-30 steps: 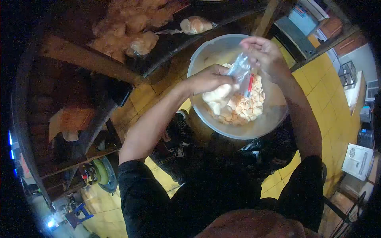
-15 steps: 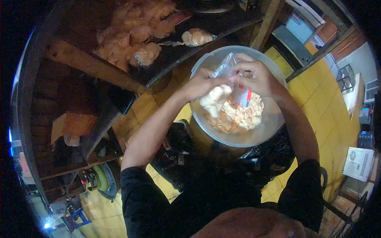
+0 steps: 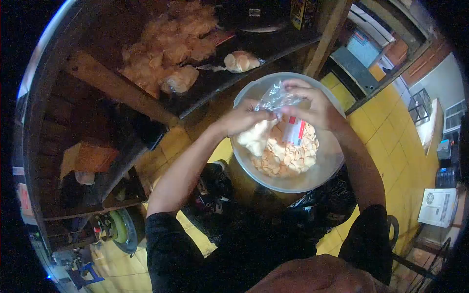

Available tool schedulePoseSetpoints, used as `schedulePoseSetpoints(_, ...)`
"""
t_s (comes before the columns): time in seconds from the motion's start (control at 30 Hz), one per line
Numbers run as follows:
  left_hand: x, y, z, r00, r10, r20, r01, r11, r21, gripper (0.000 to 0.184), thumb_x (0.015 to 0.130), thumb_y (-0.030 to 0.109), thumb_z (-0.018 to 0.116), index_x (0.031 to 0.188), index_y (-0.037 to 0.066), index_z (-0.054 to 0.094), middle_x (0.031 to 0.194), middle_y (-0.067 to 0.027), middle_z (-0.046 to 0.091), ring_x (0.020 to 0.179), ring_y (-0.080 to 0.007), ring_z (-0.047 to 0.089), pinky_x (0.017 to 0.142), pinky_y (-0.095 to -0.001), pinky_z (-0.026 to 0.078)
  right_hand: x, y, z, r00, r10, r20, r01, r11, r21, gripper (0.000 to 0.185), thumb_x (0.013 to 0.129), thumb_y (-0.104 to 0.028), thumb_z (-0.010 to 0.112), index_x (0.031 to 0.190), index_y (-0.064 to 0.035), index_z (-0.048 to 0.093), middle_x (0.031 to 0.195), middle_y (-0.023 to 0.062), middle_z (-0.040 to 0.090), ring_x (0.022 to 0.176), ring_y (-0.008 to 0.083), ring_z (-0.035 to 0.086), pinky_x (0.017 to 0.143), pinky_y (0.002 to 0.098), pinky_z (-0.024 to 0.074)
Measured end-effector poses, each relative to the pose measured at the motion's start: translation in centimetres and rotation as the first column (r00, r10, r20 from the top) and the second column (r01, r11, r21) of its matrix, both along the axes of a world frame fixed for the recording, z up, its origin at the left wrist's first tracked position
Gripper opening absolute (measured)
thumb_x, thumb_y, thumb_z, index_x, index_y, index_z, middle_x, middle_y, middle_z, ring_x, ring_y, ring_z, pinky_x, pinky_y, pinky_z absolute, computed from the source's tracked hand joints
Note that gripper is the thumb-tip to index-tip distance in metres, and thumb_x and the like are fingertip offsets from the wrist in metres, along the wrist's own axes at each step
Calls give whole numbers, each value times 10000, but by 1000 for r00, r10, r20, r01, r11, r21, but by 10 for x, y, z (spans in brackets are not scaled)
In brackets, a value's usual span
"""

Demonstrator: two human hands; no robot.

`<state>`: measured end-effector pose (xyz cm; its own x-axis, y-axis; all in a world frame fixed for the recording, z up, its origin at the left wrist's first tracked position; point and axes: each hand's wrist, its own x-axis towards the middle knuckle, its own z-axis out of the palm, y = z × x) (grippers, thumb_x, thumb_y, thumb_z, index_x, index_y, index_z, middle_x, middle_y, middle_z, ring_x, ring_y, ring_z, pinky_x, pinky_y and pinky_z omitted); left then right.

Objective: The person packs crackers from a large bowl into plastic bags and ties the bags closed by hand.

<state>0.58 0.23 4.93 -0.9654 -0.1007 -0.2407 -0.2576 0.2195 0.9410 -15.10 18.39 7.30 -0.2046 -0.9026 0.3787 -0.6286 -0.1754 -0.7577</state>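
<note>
Over a large pale plastic tub [image 3: 337, 161], both hands are at a clear plastic bag [image 3: 274, 97] with pale round crackers bulging in its lower part. My left hand [image 3: 242, 118] is closed around the neck of the bag, just above the filled part. My right hand [image 3: 317, 105] is closed, its fingers pinching the loose upper end. Below the right fingers shows a red and white packet [image 3: 294, 131]; whether that hand touches it I cannot tell. Many loose round crackers [image 3: 288, 158] lie in the bottom of the tub.
On the dark wooden shelf [image 3: 215, 90] ahead lie a heap of filled bags [image 3: 171, 44] and one separate filled bag [image 3: 242, 61]. A wooden post [image 3: 325, 39] rises just behind the tub. A cardboard box [image 3: 88, 158] sits at left. Yellow tiles [image 3: 386, 141] cover the floor.
The view has shifted, so the tub appears lower. The bag's upper end looks more bunched between my hands, and the filled part has tilted slightly left.
</note>
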Motion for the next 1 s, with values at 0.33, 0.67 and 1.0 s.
schedulePoseSetpoints(0.33, 0, -1, -6, 999, 23, -34, -17, 986, 164, 331, 875, 246, 700, 1102, 6, 674, 975, -88, 703, 875, -150, 643, 831, -300, 504, -31, 3, -4, 713, 124, 690, -53, 991, -123, 180, 941, -123, 524, 1042, -22, 634, 1334, 159, 546, 1147, 206, 562, 950, 323, 430)
schedulePoseSetpoints(0.67, 8, -3, 8, 972, -231, 45, 135, 703, 698, 292, 908, 200, 637, 1065, -45, 615, 986, -165, 690, 822, -243, 683, 742, -376, 569, -21, 3, -5, 779, 121, 615, -152, 988, -3, 143, 965, -207, 582, 1012, -73, 600, 1223, 72, 583, 1066, 160, 577, 897, 328, 467)
schedulePoseSetpoints(1.0, 0, 14, 2, 998, 47, -52, -10, 832, 555, 258, 927, 181, 623, 1080, -26, 644, 964, -122, 695, 808, -206, 683, 749, -344, 574, 17, -13, -30, 779, 210, 591, -242, 970, -25, 495, 1002, -240, 533, 1436, -40, 403, 1345, 106, 518, 1168, 188, 533, 981, 361, 437)
